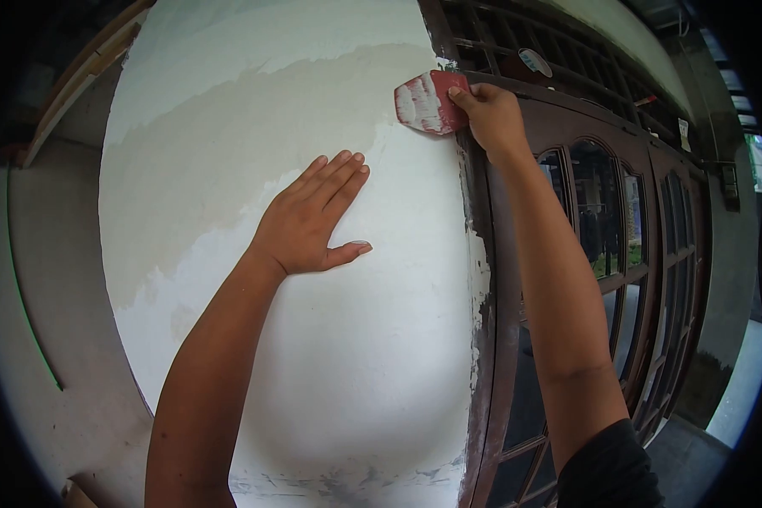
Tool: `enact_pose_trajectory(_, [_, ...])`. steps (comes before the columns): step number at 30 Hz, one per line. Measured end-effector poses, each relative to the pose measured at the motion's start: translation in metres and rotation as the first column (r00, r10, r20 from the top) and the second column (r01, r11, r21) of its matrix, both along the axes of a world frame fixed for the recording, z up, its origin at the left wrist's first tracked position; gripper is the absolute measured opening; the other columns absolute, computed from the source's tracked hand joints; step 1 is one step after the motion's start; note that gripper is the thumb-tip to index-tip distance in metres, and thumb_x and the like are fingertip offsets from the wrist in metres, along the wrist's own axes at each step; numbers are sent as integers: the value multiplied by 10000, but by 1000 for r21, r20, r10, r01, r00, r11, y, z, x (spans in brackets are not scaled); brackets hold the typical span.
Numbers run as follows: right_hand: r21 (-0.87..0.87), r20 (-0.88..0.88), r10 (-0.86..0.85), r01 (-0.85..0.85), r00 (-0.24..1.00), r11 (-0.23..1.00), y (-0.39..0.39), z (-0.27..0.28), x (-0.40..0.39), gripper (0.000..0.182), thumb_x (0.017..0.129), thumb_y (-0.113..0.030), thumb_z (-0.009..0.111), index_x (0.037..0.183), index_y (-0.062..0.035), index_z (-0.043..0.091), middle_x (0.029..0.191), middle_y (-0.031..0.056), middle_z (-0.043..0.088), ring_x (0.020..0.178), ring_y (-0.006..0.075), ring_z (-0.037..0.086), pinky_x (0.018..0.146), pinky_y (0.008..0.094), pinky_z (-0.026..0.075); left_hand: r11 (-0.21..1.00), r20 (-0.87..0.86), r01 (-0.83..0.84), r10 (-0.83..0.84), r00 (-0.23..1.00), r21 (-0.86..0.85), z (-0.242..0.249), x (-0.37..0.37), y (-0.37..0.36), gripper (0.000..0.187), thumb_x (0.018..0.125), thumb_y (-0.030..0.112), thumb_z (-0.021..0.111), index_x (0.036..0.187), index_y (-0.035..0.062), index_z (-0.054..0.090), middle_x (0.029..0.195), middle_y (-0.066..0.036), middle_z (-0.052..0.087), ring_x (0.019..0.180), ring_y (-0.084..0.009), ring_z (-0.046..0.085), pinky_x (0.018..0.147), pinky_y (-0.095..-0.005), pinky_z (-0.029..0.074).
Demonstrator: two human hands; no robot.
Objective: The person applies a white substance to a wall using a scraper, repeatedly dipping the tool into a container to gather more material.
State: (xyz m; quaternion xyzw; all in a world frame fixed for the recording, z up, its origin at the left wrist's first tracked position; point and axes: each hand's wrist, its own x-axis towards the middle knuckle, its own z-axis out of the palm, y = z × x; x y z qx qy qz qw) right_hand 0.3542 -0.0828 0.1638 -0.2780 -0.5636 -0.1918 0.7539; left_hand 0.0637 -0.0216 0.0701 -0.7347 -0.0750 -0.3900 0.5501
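- Right hand (494,120): grasping the red scraper (432,102) by its right edge, thumb on the near face.
- Scraper: upper centre-right of the frame, at the right edge of the white wall (381,356); white paste covers much of its visible face.
- Left hand (310,216): released, palm toward the wall, fingers extended to the upper right, thumb apart; located at frame centre, below and left of the scraper.
- Wall surface: grey band across the upper left, white area at centre and below.
- Door frame (501,339): dark brown, adjoining the wall's right edge.
- Door (626,279): brown with glass panes, right of the frame.
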Motion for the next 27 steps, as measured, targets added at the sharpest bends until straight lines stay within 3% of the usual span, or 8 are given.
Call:
enact_pose_trajectory(6, [-93, 27, 227, -224, 973, 970, 1, -3, -19, 340, 895, -301, 771, 974, 29, 740, 789, 108, 734, 668, 157, 667, 637, 313, 516, 1000, -4, 24, -24, 1000, -11, 0, -1, 0, 862, 817, 441, 728, 1504, 31, 409, 1546, -131, 447, 1456, -289, 393, 1233, -448, 298])
enact_pose_trajectory(8, [-54, 18, -228, 228, 974, 972, 0, -7, -29, 381, 888, -347, 775, 973, 23, 740, 785, 137, 731, 664, 195, 688, 658, 339, 534, 1000, -10, 19, -19, 1000, -12, 0, -1, -1, 860, 820, 444, 725, 1505, 32, 408, 1548, -130, 445, 1456, -289, 392, 1234, -448, 297])
enact_pose_trajectory(10, [-71, 13, -244, 245, 970, 967, 2, -5, -14, 410, 881, -376, 777, 975, 21, 740, 794, 159, 731, 677, 228, 705, 683, 355, 542, 1000, -18, 14, -14, 1000, -8, 0, -2, 0, 861, 823, 450, 721, 1506, 31, 407, 1551, -130, 440, 1456, -290, 391, 1235, -447, 295])
enact_pose_trajectory(17, [-73, -66, 266, -270, 962, 960, -12, -6, 13, 290, 925, -276, 754, 877, 9, 723, 653, 38, 624, 518, 95, 499, 490, 261, 396, 1000, 4, 29, -29, 1000, -8, 1, 0, 1, 865, 826, 464, 713, 1508, 30, 403, 1550, -132, 440, 1456, -290, 392, 1234, -447, 297])
enact_pose_trajectory(20, [-95, 14, 255, -253, 967, 963, -5, -4, -14, 302, 920, -284, 760, 874, 12, 720, 649, 37, 618, 526, 95, 507, 490, 266, 395, 1000, 1, 25, -25, 1000, -7, 0, -1, 1, 865, 827, 469, 712, 1507, 31, 405, 1548, -132, 442, 1456, -290, 391, 1233, -446, 298])
enact_pose_trajectory(22, [-147, 43, 141, -134, 989, 980, -10, -9, -24, 322, 910, -296, 768, 891, 23, 725, 680, 55, 654, 569, 113, 569, 527, 290, 443, 1000, -11, 25, -25, 1000, 1, 0, -2, -1, 866, 825, 463, 719, 1506, 31, 406, 1547, -132, 443, 1457, -289, 391, 1232, -444, 301])
enact_pose_trajectory(24, [-126, 25, -288, 289, 957, 949, -10, -13, -24, 341, 900, -306, 776, 920, 32, 733, 728, 75, 697, 634, 133, 635, 593, 313, 495, 1000, -14, 27, -27, 1000, -3, 0, -1, 0, 864, 825, 461, 719, 1507, 32, 406, 1549, -131, 442, 1457, -289, 391, 1232, -444, 300])
enact_pose_trajectory(27, [-122, -24, -151, 147, 988, 982, -13, -14, 10, 313, 913, -287, 761, 935, 24, 739, 756, 82, 714, 652, 137, 651, 622, 319, 511, 1000, -9, 29, -30, 1000, -7, 0, -1, 1, 861, 826, 456, 720, 1508, 35, 406, 1552, -130, 439, 1457, -288, 390, 1233, -444, 299])
